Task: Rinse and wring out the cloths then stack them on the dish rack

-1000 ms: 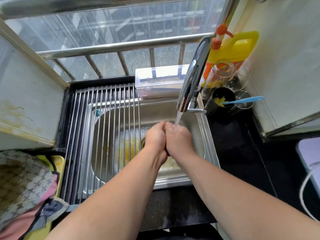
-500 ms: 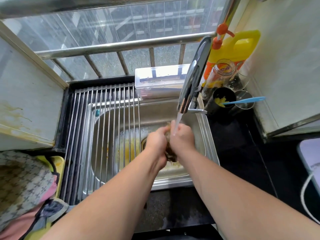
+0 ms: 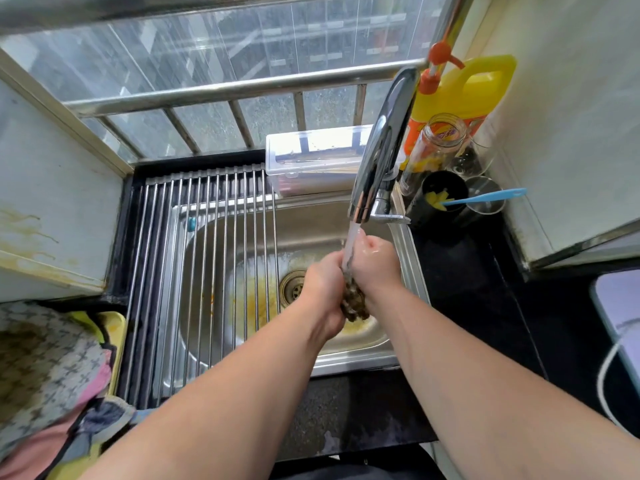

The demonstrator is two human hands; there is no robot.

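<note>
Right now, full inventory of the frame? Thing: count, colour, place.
sink: 1, steel, centre, yellow stains near its drain
faucet: 1, chrome, right rim, running
dish rack: 1, steel rods, over the sink's left part, nothing on it
wet cloth: 1, dark brownish, bunched between both hands under the water stream
cloth pile: several, grey patterned, pink, dark, lower left on a yellow tray
plastic box: 1, clear, behind the sink
detergent jug: 1, yellow with orange pump, back right
glass jar: 1, clear, in front of the jug
black cup: 1, right counter, holding a blue utensil
left hand: 1, gripping the cloth
right hand: 1, gripping the cloth
</note>
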